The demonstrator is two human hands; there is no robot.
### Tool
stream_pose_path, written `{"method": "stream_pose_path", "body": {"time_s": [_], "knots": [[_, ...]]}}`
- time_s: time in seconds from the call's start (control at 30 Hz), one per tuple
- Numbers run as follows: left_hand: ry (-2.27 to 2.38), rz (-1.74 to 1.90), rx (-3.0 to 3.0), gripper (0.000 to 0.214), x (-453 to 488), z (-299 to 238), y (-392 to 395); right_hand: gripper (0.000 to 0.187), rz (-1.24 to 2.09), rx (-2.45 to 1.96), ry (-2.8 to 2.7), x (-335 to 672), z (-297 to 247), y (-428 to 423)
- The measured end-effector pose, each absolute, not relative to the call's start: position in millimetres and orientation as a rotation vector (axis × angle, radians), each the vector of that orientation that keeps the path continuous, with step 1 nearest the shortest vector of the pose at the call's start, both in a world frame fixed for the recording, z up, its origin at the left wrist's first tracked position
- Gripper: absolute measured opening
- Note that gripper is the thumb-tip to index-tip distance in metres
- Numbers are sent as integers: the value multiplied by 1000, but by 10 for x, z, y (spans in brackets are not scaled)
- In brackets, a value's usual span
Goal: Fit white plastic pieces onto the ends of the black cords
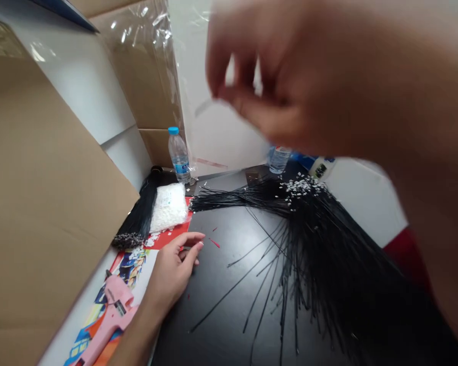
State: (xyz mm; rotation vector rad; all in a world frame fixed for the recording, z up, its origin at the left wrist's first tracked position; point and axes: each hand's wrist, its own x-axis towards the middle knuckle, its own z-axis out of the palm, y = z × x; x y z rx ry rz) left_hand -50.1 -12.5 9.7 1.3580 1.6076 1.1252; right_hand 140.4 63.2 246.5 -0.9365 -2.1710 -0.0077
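Note:
My right hand (290,76) is raised high in front of the camera, smeared by motion. Its thumb and fingertips come together in a pinch; what they hold, if anything, cannot be made out. Low on the left, my left hand (177,264) rests by the edge of the dark table (217,284). Its fingers are loosely curled, with thumb and index finger slightly apart and nothing visible between them. Under my right arm spreads a large heap of thin black cords (320,244), topped with small white pieces (303,187). Another black bundle (236,200) lies sideways across the table's back.
A pink glue gun (116,310) lies beside my left forearm. Behind it are a bag of white pieces (170,206) and a second black cord bundle (139,213). Water bottles (178,155) stand at the back. A cardboard panel (49,193) borders the left.

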Motion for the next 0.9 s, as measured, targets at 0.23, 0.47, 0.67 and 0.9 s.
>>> {"method": "stream_pose_path", "body": {"time_s": [0.23, 0.47, 0.67, 0.9], "knots": [[1386, 1123, 1205, 26, -378, 214, -148, 33, 107, -1297, -2671, 1567, 1025, 407], [1158, 1088, 904, 41, -159, 77, -109, 20, 825, -1157, -1989, 1571, 89, 57], [1079, 1118, 737, 39, -113, 59, -101, 18, 947, -1159, -1845, 1520, 78, 68], [1102, 1089, 833, 36, -111, 79, -111, 15, 905, -1136, -1933, 1543, 42, 67]]}}
